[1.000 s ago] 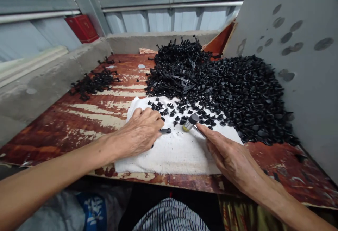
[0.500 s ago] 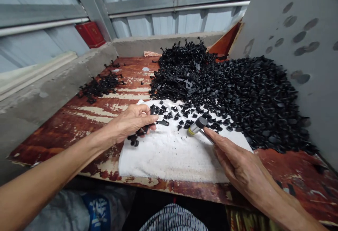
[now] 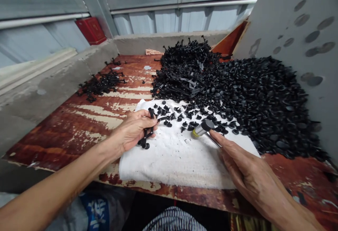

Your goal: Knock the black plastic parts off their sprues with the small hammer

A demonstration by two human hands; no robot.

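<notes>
My left hand (image 3: 137,127) is closed on several slim black plastic pieces (image 3: 144,141) with round ends, above the left part of a white cloth (image 3: 171,164). One thin strip sticks out to the right between thumb and finger. My right hand (image 3: 243,160) grips a small mallet (image 3: 202,129) with a metal head, a black face on one side and a yellow one on the other. Its head is low over the cloth, and the palm hides most of the handle. Small black disc-topped plugs (image 3: 185,114) lie scattered on the cloth just beyond both hands.
A large heap of black disc-topped parts (image 3: 266,104) fills the right side, against a grey board (image 3: 285,23). Behind the cloth rises a pile of black strips (image 3: 182,69). A smaller black cluster (image 3: 101,83) lies left on the worn red table (image 3: 89,118). A concrete ledge borders it.
The black pieces in my left hand have turned more upright, and the fingers have shifted slightly. My right hand still holds the mallet over the cloth. The view has shifted a little.
</notes>
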